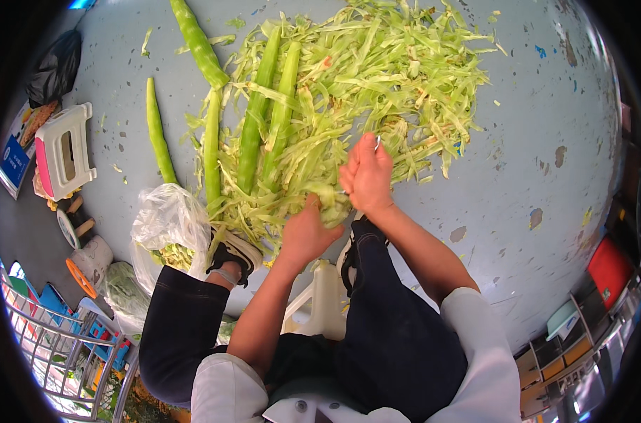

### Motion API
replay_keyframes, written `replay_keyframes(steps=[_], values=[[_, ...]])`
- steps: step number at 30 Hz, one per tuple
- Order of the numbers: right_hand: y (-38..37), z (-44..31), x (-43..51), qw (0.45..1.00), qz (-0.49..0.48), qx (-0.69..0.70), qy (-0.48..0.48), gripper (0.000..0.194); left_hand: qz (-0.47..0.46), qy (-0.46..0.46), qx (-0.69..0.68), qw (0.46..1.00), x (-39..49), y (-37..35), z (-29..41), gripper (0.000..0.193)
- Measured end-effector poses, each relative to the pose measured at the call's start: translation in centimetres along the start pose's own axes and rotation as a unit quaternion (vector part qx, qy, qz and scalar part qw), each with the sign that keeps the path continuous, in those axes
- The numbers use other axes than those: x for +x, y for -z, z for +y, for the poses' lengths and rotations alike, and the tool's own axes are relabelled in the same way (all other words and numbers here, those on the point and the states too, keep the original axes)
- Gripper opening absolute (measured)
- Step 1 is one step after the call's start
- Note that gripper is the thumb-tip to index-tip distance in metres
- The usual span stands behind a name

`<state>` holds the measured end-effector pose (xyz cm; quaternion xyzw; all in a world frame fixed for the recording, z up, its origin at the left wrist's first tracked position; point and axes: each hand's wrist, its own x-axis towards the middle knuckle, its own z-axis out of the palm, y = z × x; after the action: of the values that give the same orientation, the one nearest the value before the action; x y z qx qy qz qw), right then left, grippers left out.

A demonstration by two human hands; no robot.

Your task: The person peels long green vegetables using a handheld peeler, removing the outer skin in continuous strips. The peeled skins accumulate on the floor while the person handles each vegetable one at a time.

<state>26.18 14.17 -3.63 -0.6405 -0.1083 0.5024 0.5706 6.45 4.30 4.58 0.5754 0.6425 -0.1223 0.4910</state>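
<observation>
My right hand [369, 172] is closed around a slim metal tool [378, 141], mostly hidden by the fingers; its kind is unclear. Below and left of it, my left hand [307, 232] is at the lower edge of a heap of pale green peelings [362, 69]. Its thumb points towards the right; whether the fingers grip anything is hidden. Two long green stems, seemingly celtuce, lie on the heap: one darker [256, 116], one paler [282, 113]. Further left are a thick stem [197, 45], a thin pale stem [212, 145] and another stem [159, 132] on the floor.
An open clear plastic bag [169, 211] with scraps stands beside my left shoe [241, 254]. A white and pink plastic stool [69, 150], a black bag [55, 69] and a bag of greens [125, 291] are at left. Metal railing [61, 338] curves at lower left; shelving [558, 338] is at lower right.
</observation>
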Motion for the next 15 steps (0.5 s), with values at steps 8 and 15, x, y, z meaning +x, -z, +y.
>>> replay_keyframes(steps=[8, 15], values=[[1.7, -4.2, 4.1, 0.999, -0.009, 0.039, 0.022, 0.045, 0.009, 0.020, 0.052, 0.998, -0.1, -0.3, 0.3, 0.061], [1.3, -0.4, 1.4, 1.000, 0.001, 0.017, -0.008, 0.042, 0.026, 0.019, 0.090, 0.995, 0.2, -0.9, 0.6, 0.050]])
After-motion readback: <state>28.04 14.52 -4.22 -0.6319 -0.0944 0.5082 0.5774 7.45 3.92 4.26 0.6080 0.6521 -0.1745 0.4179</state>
